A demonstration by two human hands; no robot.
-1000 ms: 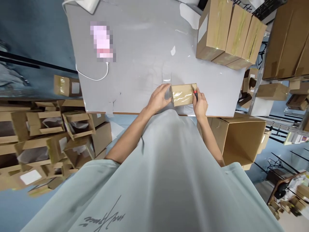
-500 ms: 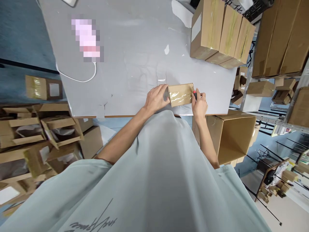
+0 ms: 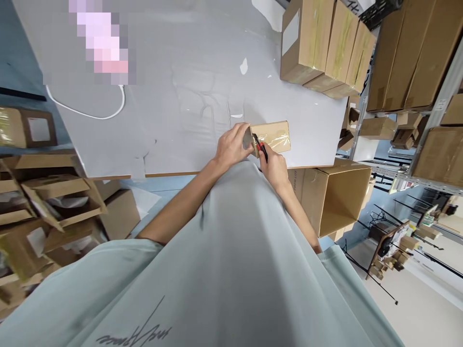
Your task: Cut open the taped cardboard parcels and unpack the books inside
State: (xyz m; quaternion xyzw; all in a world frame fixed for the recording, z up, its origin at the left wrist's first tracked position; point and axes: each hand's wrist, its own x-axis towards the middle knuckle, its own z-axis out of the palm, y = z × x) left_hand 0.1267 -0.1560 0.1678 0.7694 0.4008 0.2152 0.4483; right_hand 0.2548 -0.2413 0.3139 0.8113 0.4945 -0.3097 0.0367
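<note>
A small cardboard box with shiny clear tape over its top stands near the front edge of the grey table. My left hand grips the box's left end, thumb at the near side and fingers at the far side. In my right hand is a red and black box cutter, its tip against the top of the box close to the left edge. The box's underside and the fingertips behind it are hidden.
Three taped cartons stand at the back right. A white cable runs from a blurred-out object on the left. Beside the table's right front is a large open carton; open boxes are piled at left.
My right hand has moved left from the box's right end, bringing the box cutter to the left end of its top. My left hand keeps its hold. The view has shifted slightly.
</note>
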